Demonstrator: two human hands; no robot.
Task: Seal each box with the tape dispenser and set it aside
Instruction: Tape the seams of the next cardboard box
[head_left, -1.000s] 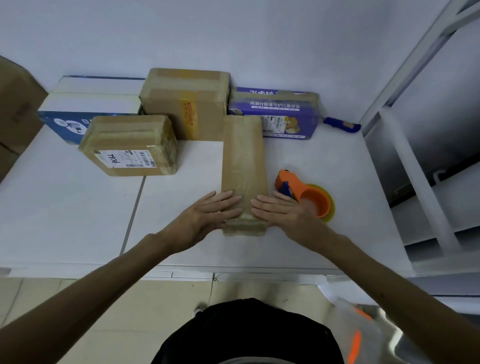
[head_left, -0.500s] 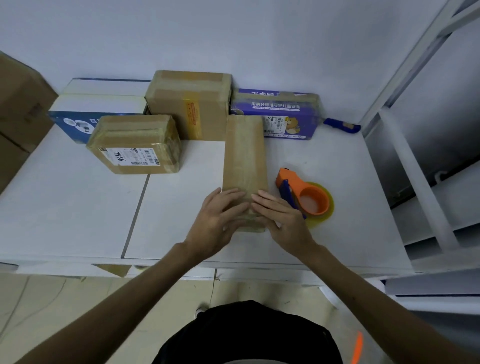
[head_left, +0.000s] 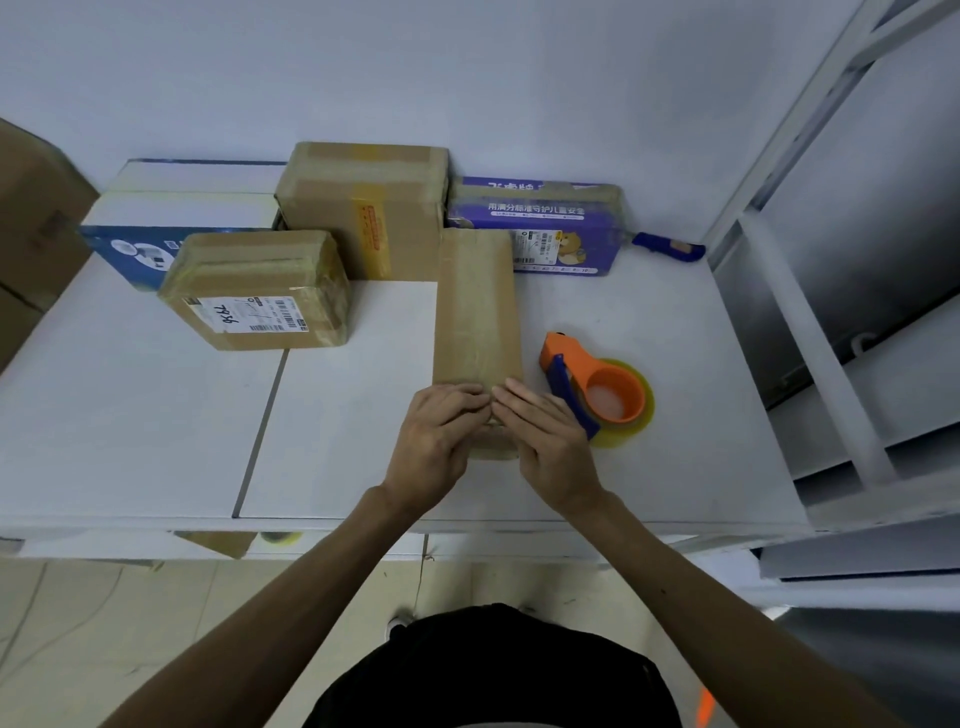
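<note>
White table (head_left: 130, 415), three brown boxes (head_left: 363, 208), one tape dispenser (head_left: 597, 389): left hand (head_left: 436, 441) and right hand (head_left: 545, 441) press flat-fingered, gripping nothing, on the long box (head_left: 475, 312).

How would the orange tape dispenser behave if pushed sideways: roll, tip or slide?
The tape dispenser lies flat on its side on the table, so it would likely slide, not roll or tip. Its plastic frame looks rigid, so probably no flexing. Probably light for its size: mostly hollow.
</note>
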